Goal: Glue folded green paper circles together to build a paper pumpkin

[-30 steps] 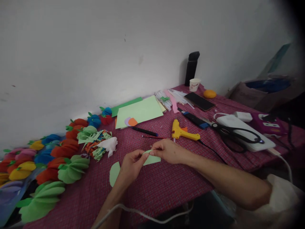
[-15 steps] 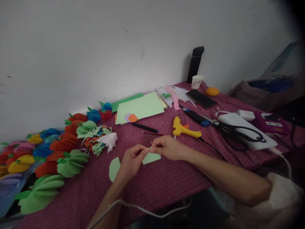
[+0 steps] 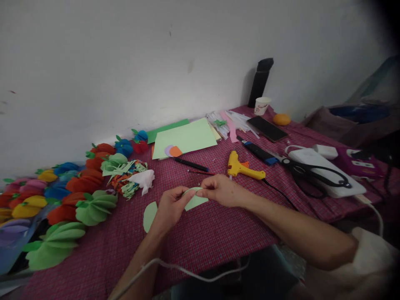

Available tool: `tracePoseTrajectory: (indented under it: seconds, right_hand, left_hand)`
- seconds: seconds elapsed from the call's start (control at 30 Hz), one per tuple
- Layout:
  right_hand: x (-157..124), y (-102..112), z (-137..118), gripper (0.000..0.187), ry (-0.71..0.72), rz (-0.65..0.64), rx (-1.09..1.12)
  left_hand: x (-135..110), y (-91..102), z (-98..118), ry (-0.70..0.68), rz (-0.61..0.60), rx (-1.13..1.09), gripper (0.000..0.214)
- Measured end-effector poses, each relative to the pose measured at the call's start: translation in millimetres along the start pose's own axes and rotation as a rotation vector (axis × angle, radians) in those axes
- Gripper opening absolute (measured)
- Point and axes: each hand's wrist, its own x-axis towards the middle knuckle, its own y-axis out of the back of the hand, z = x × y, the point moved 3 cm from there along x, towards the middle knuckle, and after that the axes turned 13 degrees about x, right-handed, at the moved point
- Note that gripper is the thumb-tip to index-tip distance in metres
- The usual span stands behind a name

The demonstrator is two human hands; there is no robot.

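Note:
A light green paper piece [image 3: 196, 201] with a curved top edge is pinched between my two hands above the table. My left hand [image 3: 172, 207] grips its left upper edge between thumb and fingers. On the upper right edge, my right hand [image 3: 221, 190] has thumb and fingertips closed. Beside my left wrist lies another light green paper cutout [image 3: 150, 216], rounded on its left side. The yellow glue gun [image 3: 243, 167] lies on its side just behind my right hand.
Folded paper pumpkins [image 3: 96, 207] crowd the left side, near a heap of paper scraps [image 3: 128, 177]. Green paper sheets [image 3: 187, 137] and a black pen [image 3: 191, 164] lie behind my hands. Scissors [image 3: 300, 168], a phone [image 3: 267, 128] and a white power bank [image 3: 328, 173] are at right.
My hands have shifted apart slightly along the paper's top edge, and more of its curved edge shows now. The view has moved a little.

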Motion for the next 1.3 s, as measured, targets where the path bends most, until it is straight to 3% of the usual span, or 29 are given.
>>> tracePoseTrajectory:
  seconds: [0.33,0.67,0.87,1.17,1.3]
  right_hand:
    - [1,-7,4,0.022,-0.096,-0.13,0.331]
    - [2,1,-1,0.028,-0.042,-0.037,0.312]
    - [1,1,0,0.026,-0.041,-0.068,0.168]
    - [1,-2,1,0.03,-0.018,-0.132,0.261]
    - [0,-2,3,0.031,-0.058,-0.118,0.181]
  left_hand:
    - [-1,4.2,-3,0.037,0.095,-0.066,0.026]
    - [2,-0.2,-7,0.004,-0.015,-0.025,0.028]
    - [0,-1.5,-2,-0.001,-0.021,-0.011,0.027]
    - [-4,-4.1,3,-0.008,-0.079,-0.1,0.024]
    - [-4,-4.4,4,-0.023,-0.072,-0.132,0.021]
